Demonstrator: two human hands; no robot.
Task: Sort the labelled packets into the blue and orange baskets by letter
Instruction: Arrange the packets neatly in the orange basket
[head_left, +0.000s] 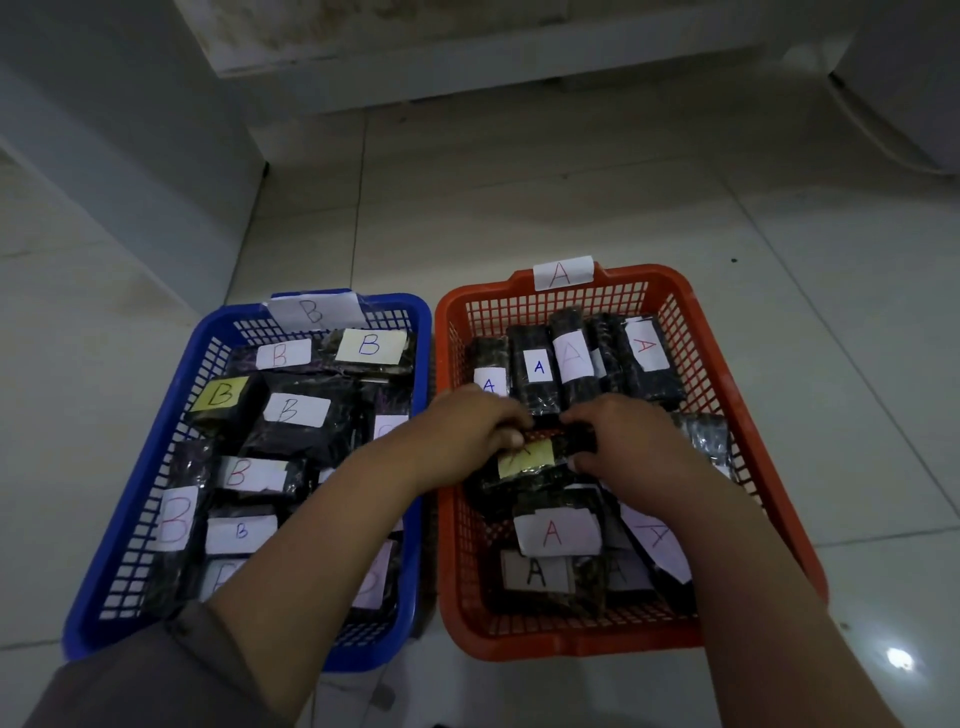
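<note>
Head view. Two mesh baskets stand side by side on a pale tiled floor (519, 208), their long walls almost touching. The blue basket (130, 519) on the left bears a paper tag marked B (311, 312) on its far rim and is filled with dark packets carrying B labels. The orange basket (753, 493) on the right bears a tag marked A (562, 273) on its far rim and holds dark packets with A labels, several standing on edge along the far wall, others lying flat near the front.

Both hands are over the middle of the orange basket, grasping one dark packet with a yellow label (527, 460) between them. The left hand (467, 431) grips its left end, thumb over the label's upper edge. The right hand (623, 447) grips the right end, fingers curled over the top. The packet lies crosswise, above the flat packets beneath it; whether it touches them cannot be told. The letter on the label is partly covered.
</note>
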